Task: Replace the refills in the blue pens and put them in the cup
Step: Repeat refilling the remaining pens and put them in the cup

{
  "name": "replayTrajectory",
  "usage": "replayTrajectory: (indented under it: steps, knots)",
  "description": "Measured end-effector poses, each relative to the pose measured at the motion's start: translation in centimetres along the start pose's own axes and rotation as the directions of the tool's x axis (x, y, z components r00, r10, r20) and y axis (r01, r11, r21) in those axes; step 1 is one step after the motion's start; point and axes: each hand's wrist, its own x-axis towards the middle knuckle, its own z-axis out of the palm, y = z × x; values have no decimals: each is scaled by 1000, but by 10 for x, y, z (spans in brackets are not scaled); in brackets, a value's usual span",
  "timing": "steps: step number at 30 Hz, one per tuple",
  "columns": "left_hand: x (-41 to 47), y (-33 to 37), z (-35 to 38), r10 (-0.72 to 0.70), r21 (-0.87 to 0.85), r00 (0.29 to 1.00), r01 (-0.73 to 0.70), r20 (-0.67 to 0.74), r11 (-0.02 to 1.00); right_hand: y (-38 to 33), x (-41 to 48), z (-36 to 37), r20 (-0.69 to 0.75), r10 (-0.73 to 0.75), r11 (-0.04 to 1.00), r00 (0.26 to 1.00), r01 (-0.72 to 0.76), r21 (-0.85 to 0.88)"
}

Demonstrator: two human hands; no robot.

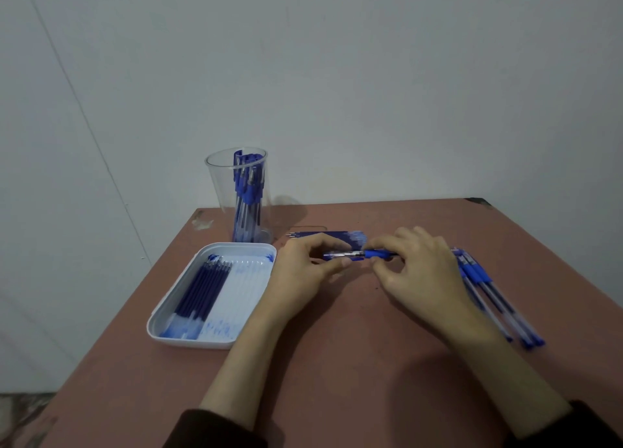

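Observation:
A blue pen [362,254] lies level between my two hands above the table. My left hand [305,269] pinches its clear barrel end. My right hand [418,265] pinches the blue grip end. A clear cup [219,191] with several blue pens inside stands at the table's far left. A row of refills [332,235] lies on the table just behind my hands. Several more blue pens [495,299] lie on the table to the right, partly under my right wrist.
A white tray [178,341] at the left holds several dark blue refills on its left side and several pale ones beside them. The reddish table [337,380] ends at the left and at the back, near a grey wall.

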Motion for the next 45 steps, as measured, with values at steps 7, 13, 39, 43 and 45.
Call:
replayTrajectory:
  steps: [7, 13, 39, 43, 45]
  knots:
    - [-1, 2, -1, -14, -65, 1000, 15, 21, 998, -2, 1, -3, 13, -34, 996, 999, 33, 85]
    - [-3, 3, 1, 6, -33, 999, -4, 45, 999, -5, -1, -3, 44, -80, 985, 996, 72, 156]
    - [-2, 13, 5, -102, -441, 989, 44, -109, 897, -9, -2, 3, -52, -23, 883, 998, 45, 467]
    - [-4, 13, 0, -185, -617, 970, 50, -157, 786, -11, -5, 8, -44, -127, 875, 991, 133, 466]
    - [-5, 19, -11, -185, -615, 953, -1, -239, 789, -11, -5, 11, -45, -154, 879, 987, 158, 449]
